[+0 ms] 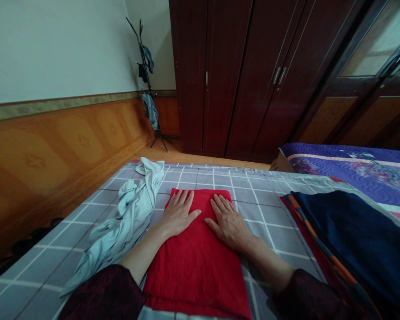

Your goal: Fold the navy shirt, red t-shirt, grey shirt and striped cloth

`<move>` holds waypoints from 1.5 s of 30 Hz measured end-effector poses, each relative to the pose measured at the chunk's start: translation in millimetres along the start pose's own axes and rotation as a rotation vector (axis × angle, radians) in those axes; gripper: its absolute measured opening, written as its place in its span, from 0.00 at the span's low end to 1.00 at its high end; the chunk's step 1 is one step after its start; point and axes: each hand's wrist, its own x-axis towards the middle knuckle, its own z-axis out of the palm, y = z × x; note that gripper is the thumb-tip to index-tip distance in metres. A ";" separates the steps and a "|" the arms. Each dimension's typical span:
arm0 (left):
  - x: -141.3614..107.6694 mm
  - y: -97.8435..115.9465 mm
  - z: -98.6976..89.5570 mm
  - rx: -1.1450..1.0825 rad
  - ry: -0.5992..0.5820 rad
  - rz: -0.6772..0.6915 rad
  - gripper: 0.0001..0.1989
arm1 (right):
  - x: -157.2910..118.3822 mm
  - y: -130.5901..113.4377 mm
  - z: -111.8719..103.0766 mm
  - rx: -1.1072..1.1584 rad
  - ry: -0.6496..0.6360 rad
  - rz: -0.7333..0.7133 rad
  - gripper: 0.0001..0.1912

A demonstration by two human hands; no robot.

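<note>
A red cloth garment (200, 271), folded into a long rectangle, lies flat on the grey checked bedsheet (263, 213). My left hand (178, 215) rests palm down on its upper left part, fingers stretched out toward the far edge. On the upper right part lies my right hand (228, 222), also flat with its fingers extended. Both thumbs point inward, with red fabric showing between them. Neither hand grips anything. Left of my left arm is a crumpled pale blue garment (130, 218).
A stack of folded clothes with a dark blue piece (356, 240) on top lies at the right. Beyond the bed stand a dark red wardrobe (216, 111) and a coat rack (148, 84). A purple quilted bedspread (346, 166) is at the far right.
</note>
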 end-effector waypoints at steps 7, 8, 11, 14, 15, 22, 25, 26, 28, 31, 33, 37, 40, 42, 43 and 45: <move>0.1 -1.3 1.9 0.035 -0.004 0.006 0.34 | -2.7 -9.1 -1.3 0.051 -0.002 -0.181 0.29; -0.3 -0.1 0.7 0.039 0.000 0.008 0.34 | -2.3 -8.1 -0.7 0.059 -0.017 -0.176 0.28; -4.2 11.7 -4.9 0.038 -0.001 0.040 0.32 | 0.8 -0.2 1.6 0.055 -0.025 -0.088 0.28; -10.4 30.4 -10.1 0.014 -0.051 0.186 0.33 | 3.4 8.4 4.3 0.048 -0.021 -0.050 0.28; -12.0 34.8 -11.0 0.006 -0.072 0.240 0.35 | 3.6 10.0 5.1 0.049 -0.016 -0.052 0.28; -2.5 4.5 -14.0 0.043 -0.108 0.071 0.37 | 2.9 8.8 6.7 0.062 0.009 -0.054 0.28; -1.6 -1.4 -20.2 0.047 -0.094 -0.032 0.38 | 3.0 8.6 5.6 0.068 0.012 -0.053 0.28; -3.4 2.7 -22.4 0.033 -0.102 -0.001 0.38 | 2.9 8.8 5.4 0.069 0.011 -0.053 0.28; -8.7 16.3 -25.5 0.000 -0.143 0.124 0.40 | 2.8 9.2 5.6 0.071 0.011 -0.050 0.28; -13.6 31.8 -24.5 -0.007 -0.210 0.231 0.43 | 2.5 9.3 6.4 0.074 0.011 -0.050 0.28; -11.8 29.5 -20.9 0.007 -0.202 0.189 0.43 | 2.4 8.8 6.4 0.075 0.016 -0.050 0.28; -3.5 9.9 -17.8 0.047 -0.116 0.000 0.40 | 2.4 7.7 5.2 0.067 0.027 -0.043 0.28; -5.2 11.4 -22.7 0.031 -0.108 0.005 0.41 | 2.6 8.6 5.8 0.063 0.026 -0.050 0.28; -10.3 23.3 -25.8 -0.029 -0.144 0.135 0.42 | 2.8 9.8 7.4 0.063 0.024 -0.063 0.28; -13.2 30.5 -26.3 -0.054 -0.171 0.210 0.43 | 2.9 10.5 8.3 0.064 0.025 -0.068 0.28; -18.0 43.0 -24.7 -0.065 -0.220 0.310 0.46 | 3.1 11.3 9.8 0.069 0.034 -0.073 0.28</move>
